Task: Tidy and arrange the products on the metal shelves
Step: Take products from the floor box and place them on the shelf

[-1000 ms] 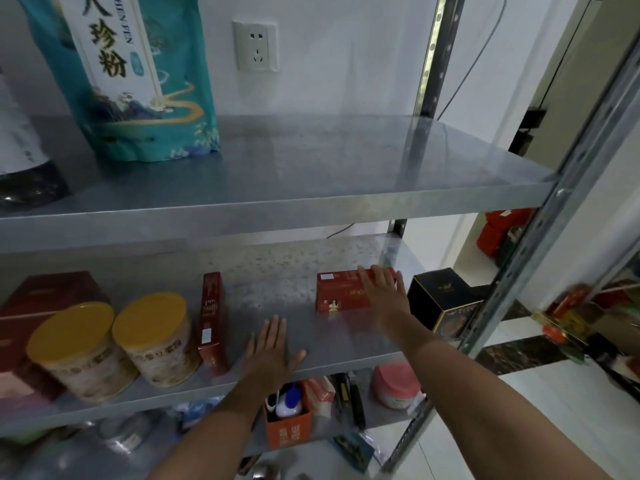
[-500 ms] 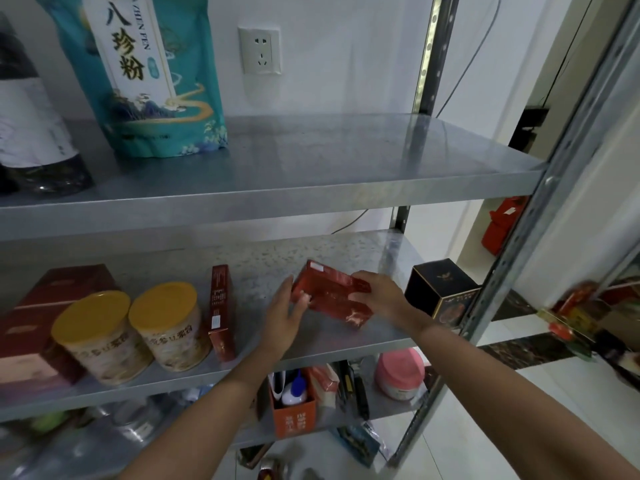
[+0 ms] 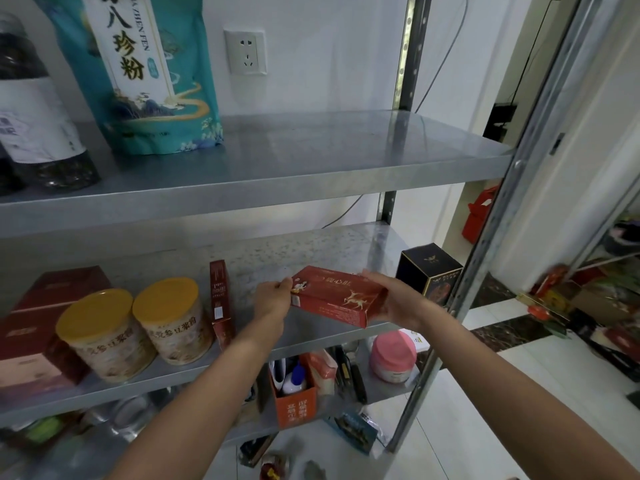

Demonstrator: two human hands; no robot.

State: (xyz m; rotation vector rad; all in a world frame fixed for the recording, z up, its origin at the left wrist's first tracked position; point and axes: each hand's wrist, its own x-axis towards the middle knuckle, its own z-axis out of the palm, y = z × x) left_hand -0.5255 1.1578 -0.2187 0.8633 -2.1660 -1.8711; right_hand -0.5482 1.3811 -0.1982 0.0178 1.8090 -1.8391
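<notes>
A flat red box with a gold deer print (image 3: 337, 295) is held tilted just above the middle metal shelf (image 3: 311, 247). My left hand (image 3: 273, 299) pinches its left end. My right hand (image 3: 394, 301) grips its right end, fingers curled over the top edge. On the same shelf, to the left, stand a thin red box (image 3: 220, 299) on its narrow side, two yellow-lidded tins (image 3: 173, 320) (image 3: 104, 334) and a large dark red box (image 3: 41, 327).
The top shelf (image 3: 311, 157) carries a teal pouch (image 3: 138, 71) and a dark bottle (image 3: 34, 109) at the left. A black box (image 3: 429, 271) stands beyond the shelf's right end. Below are a pink jar (image 3: 393, 355) and an orange carton (image 3: 294, 400). A steel upright (image 3: 485, 244) runs at the right.
The red deer box lay flat on the middle shelf under my right hand. Both hands have taken hold of it and lifted it, tilted, toward the front.
</notes>
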